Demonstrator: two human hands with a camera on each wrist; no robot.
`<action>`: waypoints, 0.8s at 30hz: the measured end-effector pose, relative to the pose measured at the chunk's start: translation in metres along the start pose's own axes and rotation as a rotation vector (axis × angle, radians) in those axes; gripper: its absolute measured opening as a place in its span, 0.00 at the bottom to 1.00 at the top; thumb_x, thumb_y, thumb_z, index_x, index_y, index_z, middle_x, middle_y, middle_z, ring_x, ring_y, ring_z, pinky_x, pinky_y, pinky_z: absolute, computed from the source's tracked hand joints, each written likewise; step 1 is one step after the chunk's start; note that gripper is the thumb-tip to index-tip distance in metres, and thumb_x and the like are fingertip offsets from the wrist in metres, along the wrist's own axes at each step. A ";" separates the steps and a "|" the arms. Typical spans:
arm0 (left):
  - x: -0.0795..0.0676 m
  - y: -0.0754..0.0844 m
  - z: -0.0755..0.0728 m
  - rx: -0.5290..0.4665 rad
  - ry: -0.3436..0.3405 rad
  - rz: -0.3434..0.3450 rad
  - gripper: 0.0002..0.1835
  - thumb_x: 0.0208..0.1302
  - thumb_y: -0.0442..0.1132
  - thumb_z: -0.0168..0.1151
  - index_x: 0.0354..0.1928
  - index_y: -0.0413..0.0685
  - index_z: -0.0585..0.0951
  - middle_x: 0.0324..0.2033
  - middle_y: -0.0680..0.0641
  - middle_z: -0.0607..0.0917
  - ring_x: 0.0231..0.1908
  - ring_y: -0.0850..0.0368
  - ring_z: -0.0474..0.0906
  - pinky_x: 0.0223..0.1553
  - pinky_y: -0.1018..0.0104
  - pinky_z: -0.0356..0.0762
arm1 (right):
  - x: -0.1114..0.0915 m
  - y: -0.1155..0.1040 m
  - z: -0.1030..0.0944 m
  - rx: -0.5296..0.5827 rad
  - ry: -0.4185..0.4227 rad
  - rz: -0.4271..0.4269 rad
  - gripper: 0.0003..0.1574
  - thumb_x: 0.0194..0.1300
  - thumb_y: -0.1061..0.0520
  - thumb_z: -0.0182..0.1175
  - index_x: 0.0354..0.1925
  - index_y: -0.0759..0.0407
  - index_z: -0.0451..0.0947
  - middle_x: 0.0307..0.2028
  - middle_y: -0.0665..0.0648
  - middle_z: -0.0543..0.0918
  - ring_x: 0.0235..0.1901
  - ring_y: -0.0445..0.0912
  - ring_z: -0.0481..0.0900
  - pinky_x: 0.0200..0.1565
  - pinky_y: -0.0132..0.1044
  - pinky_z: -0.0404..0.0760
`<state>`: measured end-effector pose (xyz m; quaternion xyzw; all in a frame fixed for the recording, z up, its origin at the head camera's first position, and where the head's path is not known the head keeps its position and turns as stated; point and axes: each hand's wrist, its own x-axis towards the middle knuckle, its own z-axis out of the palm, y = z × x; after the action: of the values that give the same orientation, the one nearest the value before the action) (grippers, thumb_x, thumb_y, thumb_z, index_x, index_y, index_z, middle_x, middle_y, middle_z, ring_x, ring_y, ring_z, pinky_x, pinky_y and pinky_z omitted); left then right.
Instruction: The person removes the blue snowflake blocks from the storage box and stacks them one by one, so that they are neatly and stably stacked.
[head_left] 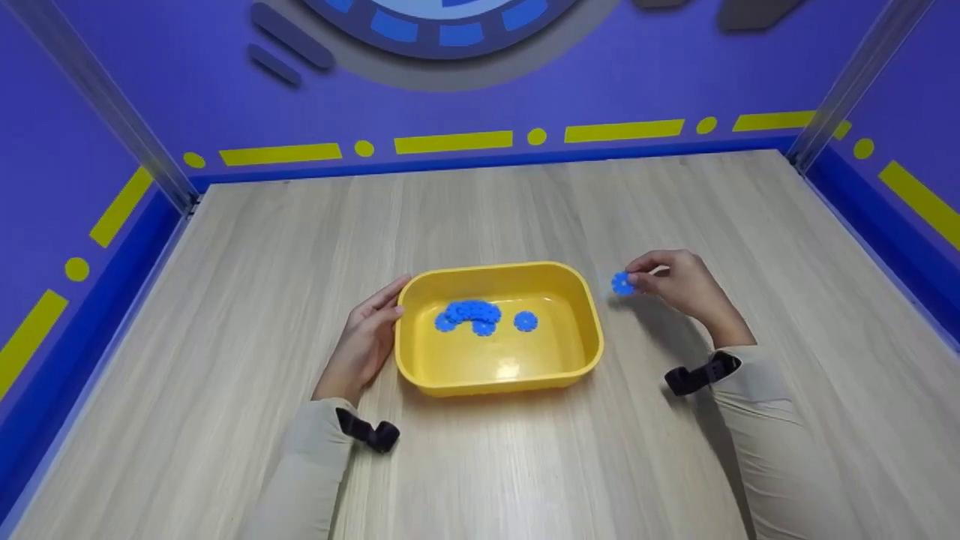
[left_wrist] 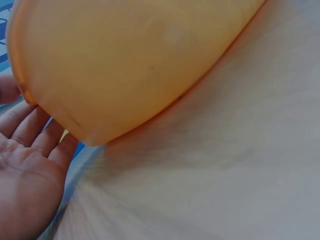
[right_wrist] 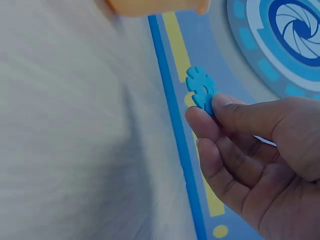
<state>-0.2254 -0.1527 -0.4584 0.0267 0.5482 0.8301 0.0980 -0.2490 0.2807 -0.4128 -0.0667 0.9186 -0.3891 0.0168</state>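
Observation:
A blue notched building disc is pinched between the thumb and index finger of my right hand, to the right of the yellow tub. Up close in the right wrist view, that disc shows slots around its edge. My left hand holds the tub's left end, thumb at the rim and fingers against the outer wall; the left wrist view has this hand beside the tub wall. Inside the tub lie several overlapping blue discs and one separate disc.
The tub stands on a wood-grain table. Purple-blue panels with yellow markings rise behind the table and along both sides. Black wrist straps sit over the light sleeves.

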 end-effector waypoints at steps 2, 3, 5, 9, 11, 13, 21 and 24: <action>0.000 0.000 0.000 0.001 0.003 -0.009 0.30 0.65 0.26 0.48 0.70 0.35 0.62 0.71 0.41 0.63 0.70 0.53 0.60 0.69 0.64 0.62 | 0.000 0.005 -0.001 -0.002 -0.009 0.033 0.13 0.67 0.58 0.59 0.45 0.65 0.82 0.41 0.65 0.85 0.33 0.41 0.83 0.36 0.32 0.85; 0.000 0.000 0.000 0.002 0.002 -0.010 0.30 0.65 0.26 0.48 0.70 0.35 0.61 0.71 0.41 0.63 0.70 0.53 0.60 0.69 0.64 0.62 | 0.000 0.008 -0.001 -0.004 -0.011 0.044 0.13 0.67 0.58 0.59 0.46 0.65 0.82 0.41 0.65 0.85 0.33 0.41 0.83 0.37 0.32 0.85; 0.000 0.000 0.000 0.003 0.002 -0.013 0.30 0.65 0.26 0.48 0.70 0.35 0.61 0.71 0.42 0.63 0.70 0.53 0.60 0.68 0.64 0.62 | 0.000 0.013 -0.002 -0.005 -0.011 0.065 0.13 0.67 0.58 0.58 0.46 0.65 0.82 0.42 0.65 0.85 0.32 0.40 0.83 0.36 0.30 0.84; 0.000 0.000 -0.001 -0.008 -0.006 -0.005 0.30 0.65 0.26 0.48 0.70 0.35 0.61 0.71 0.41 0.63 0.70 0.53 0.60 0.69 0.64 0.62 | 0.000 0.020 -0.004 0.003 -0.003 0.103 0.14 0.67 0.58 0.58 0.47 0.64 0.81 0.43 0.65 0.84 0.32 0.39 0.82 0.34 0.26 0.82; -0.001 0.000 -0.001 -0.012 -0.015 0.001 0.30 0.65 0.25 0.48 0.70 0.35 0.61 0.71 0.40 0.63 0.70 0.53 0.60 0.69 0.63 0.62 | -0.001 0.023 -0.004 0.009 -0.001 0.134 0.14 0.68 0.56 0.58 0.48 0.63 0.81 0.43 0.64 0.84 0.33 0.39 0.81 0.34 0.26 0.81; -0.001 0.000 -0.001 -0.014 -0.027 0.008 0.30 0.65 0.25 0.47 0.70 0.35 0.61 0.71 0.40 0.62 0.70 0.53 0.60 0.69 0.63 0.63 | -0.001 0.025 -0.005 0.015 -0.004 0.167 0.15 0.68 0.55 0.58 0.48 0.62 0.81 0.44 0.63 0.83 0.33 0.41 0.81 0.34 0.27 0.82; 0.000 -0.001 -0.002 -0.012 -0.024 0.006 0.30 0.65 0.26 0.48 0.70 0.35 0.61 0.71 0.41 0.63 0.69 0.54 0.61 0.67 0.66 0.65 | 0.001 0.031 -0.005 0.031 -0.028 0.192 0.16 0.68 0.57 0.57 0.49 0.66 0.80 0.42 0.63 0.82 0.30 0.39 0.83 0.31 0.28 0.82; 0.000 -0.001 -0.001 -0.016 -0.020 0.005 0.30 0.65 0.26 0.47 0.70 0.35 0.61 0.71 0.41 0.63 0.70 0.54 0.60 0.68 0.65 0.64 | 0.002 0.033 -0.005 0.040 -0.025 0.187 0.16 0.68 0.58 0.58 0.49 0.68 0.80 0.39 0.62 0.83 0.28 0.37 0.83 0.30 0.27 0.82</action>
<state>-0.2256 -0.1536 -0.4599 0.0355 0.5404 0.8345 0.1017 -0.2551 0.3061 -0.4328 0.0148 0.9125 -0.4034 0.0659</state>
